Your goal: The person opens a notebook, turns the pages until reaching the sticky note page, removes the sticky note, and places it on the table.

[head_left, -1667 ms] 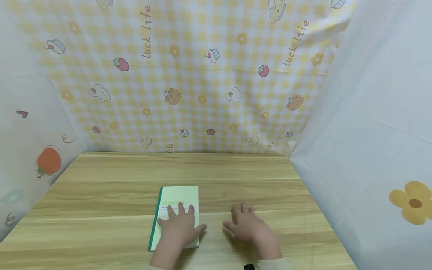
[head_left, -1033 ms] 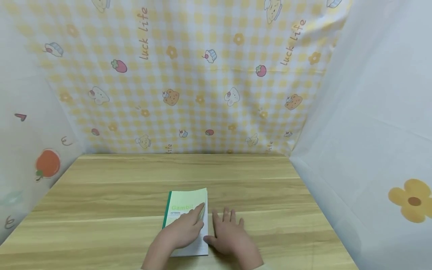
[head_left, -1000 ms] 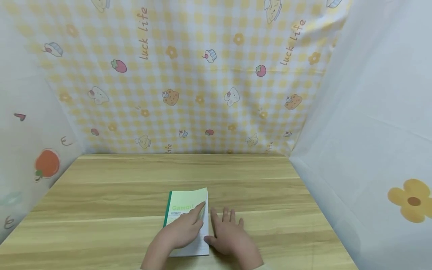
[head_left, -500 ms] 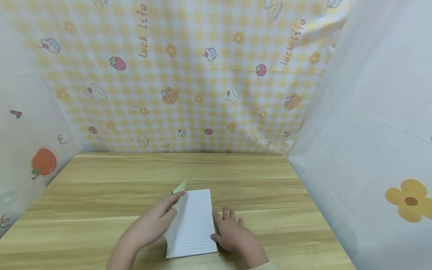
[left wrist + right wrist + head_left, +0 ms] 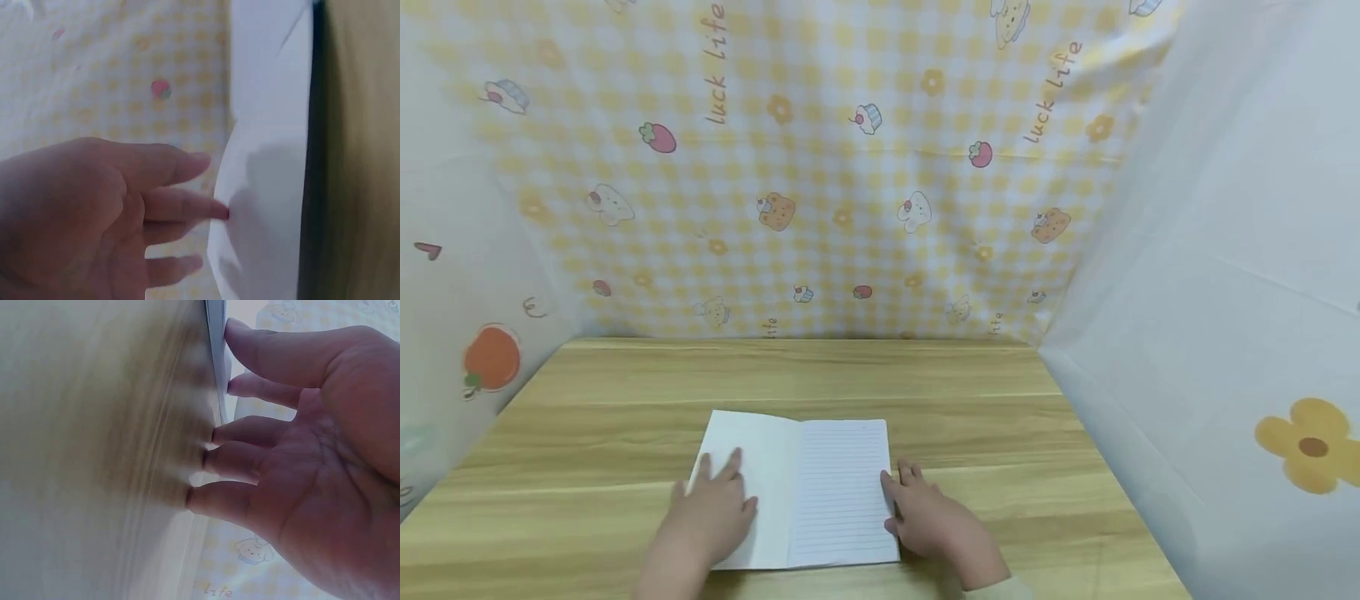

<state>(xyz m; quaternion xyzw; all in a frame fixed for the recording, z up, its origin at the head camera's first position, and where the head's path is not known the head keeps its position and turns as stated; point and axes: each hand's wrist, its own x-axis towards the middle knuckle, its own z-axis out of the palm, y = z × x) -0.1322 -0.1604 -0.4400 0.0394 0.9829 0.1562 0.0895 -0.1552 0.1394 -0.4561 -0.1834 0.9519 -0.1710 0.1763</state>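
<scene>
A notebook (image 5: pixel 842 492) lies spread on the wooden table, with a ruled page on the right and the plain white inside of its cover on the left. Over that cover, my left hand (image 5: pixel 711 512) has its fingers spread, fingertips at the white surface; the left wrist view has the same hand (image 5: pixel 125 212) with fingers extended beside the sheet. At the right edge of the ruled page is my right hand (image 5: pixel 936 521). In the right wrist view, its thumb and index finger (image 5: pixel 269 390) are at the notebook's edge, and the other fingertips reach down to the tabletop.
The wooden table (image 5: pixel 985 400) extends around the notebook on all sides. A yellow checked cloth (image 5: pixel 880 183) hangs behind it, with a white sheet on the left (image 5: pixel 445 400) and another white sheet on the right (image 5: pixel 1210 333).
The notebook, closed at first with its pale green cover up, has slid right and been opened. My left hand has swung the cover over to the left; my right hand has come to the page edge.
</scene>
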